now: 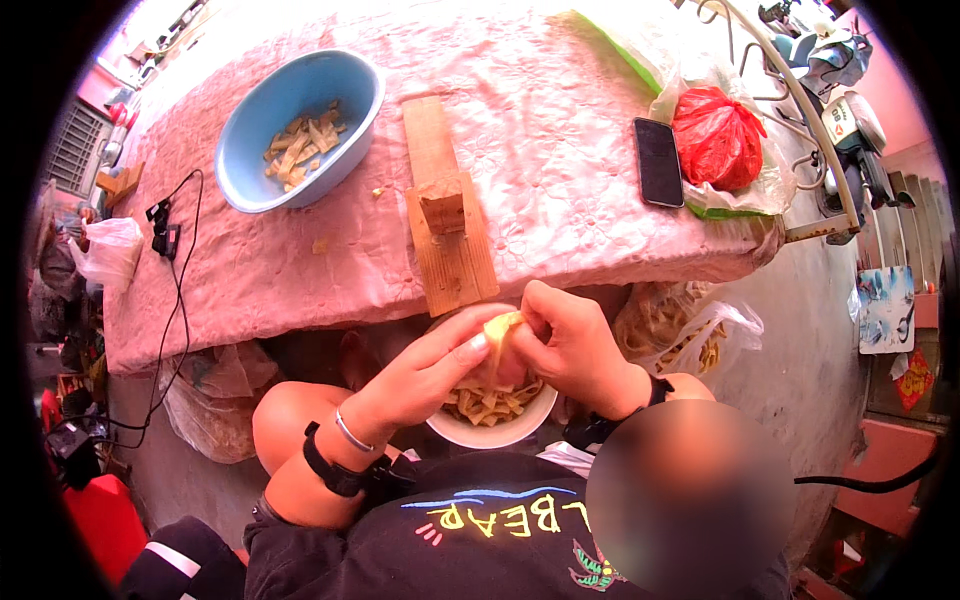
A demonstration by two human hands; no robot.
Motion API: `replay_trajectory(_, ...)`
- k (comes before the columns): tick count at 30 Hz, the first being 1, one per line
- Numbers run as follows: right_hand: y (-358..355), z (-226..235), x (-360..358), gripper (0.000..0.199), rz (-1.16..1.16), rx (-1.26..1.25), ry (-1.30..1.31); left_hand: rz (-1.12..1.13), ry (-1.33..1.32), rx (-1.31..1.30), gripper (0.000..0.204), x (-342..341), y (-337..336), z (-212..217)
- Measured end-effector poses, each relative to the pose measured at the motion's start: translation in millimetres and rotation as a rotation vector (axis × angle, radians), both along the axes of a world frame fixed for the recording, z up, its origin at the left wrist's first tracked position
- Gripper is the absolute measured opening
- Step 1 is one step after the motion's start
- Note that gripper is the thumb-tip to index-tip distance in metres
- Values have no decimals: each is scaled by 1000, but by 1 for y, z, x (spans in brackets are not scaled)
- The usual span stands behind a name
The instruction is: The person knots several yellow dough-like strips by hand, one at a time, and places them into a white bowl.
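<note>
Close to my body, both hands meet over a pale bowl (pixel 489 436) filled with light-brown strips (pixel 490 404). A soft, flat yellowish strip (pixel 502 324) is stretched between my fingers; its exact kind I cannot make out. My left hand (pixel 447 352) pinches it with the thumb on top. Bent fingers of my right hand (pixel 572 343) grip its other side. Just beyond my hands, a wooden stand (pixel 452 262) with a raised block rests at the table's near edge. At the far left, a blue basin (pixel 247 115) holds a small heap of similar strips (pixel 300 150).
A pink quilted cloth (pixel 570 170) covers the table. Toward its right lie a black phone (pixel 658 162) and a red plastic bag (pixel 718 138). Beneath the edge, a clear bag (pixel 665 325) contains more strips. A black cable (pixel 180 290) hangs over the left side.
</note>
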State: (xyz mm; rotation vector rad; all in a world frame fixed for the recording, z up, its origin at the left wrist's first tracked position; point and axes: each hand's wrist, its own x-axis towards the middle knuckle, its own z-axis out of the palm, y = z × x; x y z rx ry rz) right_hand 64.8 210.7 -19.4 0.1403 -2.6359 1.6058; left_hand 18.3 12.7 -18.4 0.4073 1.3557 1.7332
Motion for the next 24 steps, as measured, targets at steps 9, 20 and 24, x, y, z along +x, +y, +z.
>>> replay_trajectory(9,31,4,3,28,169,210,-138,171,92,-291,15,-22,-12,19)
replay_trajectory(20,15,37,4,29,319,-850,-455,-17,-168,476,62,-6,17,24)
replay_trajectory(24,27,58,5,31,198,-1191,-237,-375,296,14,29,15,33,-49)
